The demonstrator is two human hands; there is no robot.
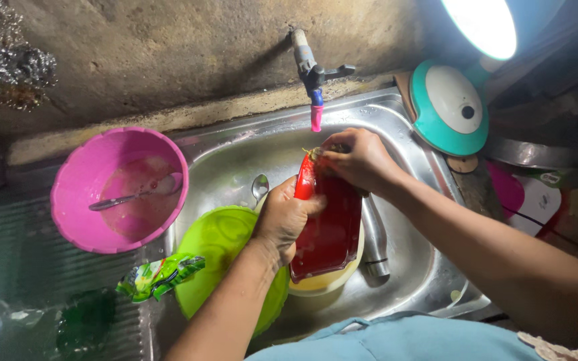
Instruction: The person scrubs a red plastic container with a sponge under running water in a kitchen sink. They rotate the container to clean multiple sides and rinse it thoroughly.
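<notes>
Everything here is placed by the steel sink [406, 267]. Far to its left, on the ribbed draining board, lie a dark green scrub pad [87, 321] and a crumpled green sachet [160, 275], the sachet just at the sink's left edge. Behind them, also left of the sink, stands a pink bowl [118, 189] with pinkish water and a spoon [135, 194] lying in it.

Inside the sink, at its left side, a lime green plate [219, 251] leans low, and a second spoon [260, 186] rests just behind it. The left hand [282, 220] is closed around the left edge of a red rectangular container [326, 227], which is held tilted on edge over the middle of the sink, above a yellowish dish [322, 282]. The right hand [359, 160] grips the container's top corner, fingers pinched on something small there, perhaps a scrubber; the view is too dim to tell. A metal utensil handle [374, 241] lies in the sink to the right of the container.

Above the sink's back rim a wall tap [312, 73] with a pink nozzle points down. At the sink's right rear corner leans a teal and white lid [451, 107].
</notes>
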